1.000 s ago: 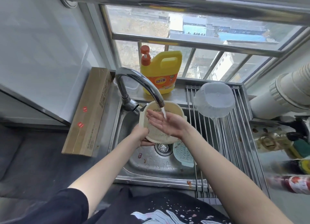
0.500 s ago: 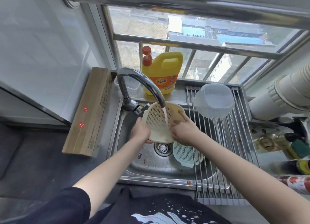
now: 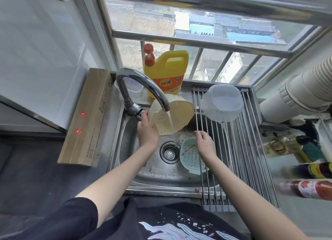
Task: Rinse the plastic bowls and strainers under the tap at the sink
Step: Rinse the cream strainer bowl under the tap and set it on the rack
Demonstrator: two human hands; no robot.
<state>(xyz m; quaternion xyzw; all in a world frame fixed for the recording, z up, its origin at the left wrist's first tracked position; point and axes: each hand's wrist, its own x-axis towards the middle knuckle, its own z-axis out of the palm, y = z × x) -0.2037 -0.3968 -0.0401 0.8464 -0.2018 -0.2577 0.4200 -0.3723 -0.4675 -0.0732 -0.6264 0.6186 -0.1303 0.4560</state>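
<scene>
Head view shows the left hand (image 3: 147, 131) gripping the near-left rim of a cream strainer (image 3: 170, 113), fingers curled round its edge, holding it tilted on its side under the tap (image 3: 143, 85). A thin stream of water (image 3: 170, 119) runs from the spout onto the strainer's perforated inside. The spout covers part of the strainer's upper rim, and its far edge hides the foot of the yellow detergent jug (image 3: 166, 72) on the ledge behind.

The right hand (image 3: 204, 142) hangs apart from the strainer, fingers loose and slightly bent, holding nothing. It hovers over a pale green strainer (image 3: 190, 157) lying in the sink (image 3: 129, 149) just right of the drain (image 3: 169, 152); the wrist and the rods of the roll-up rack (image 3: 233, 149) cover the green strainer's right side, so its full outline cannot be made out.

A translucent bowl (image 3: 222, 103) lies upside down on the far end of the rack. A brown cardboard box (image 3: 86, 117) lies along the sink's left edge. At the right margin, bottles (image 3: 309, 187) are blurred and cut off by the frame, their labels unreadable.
</scene>
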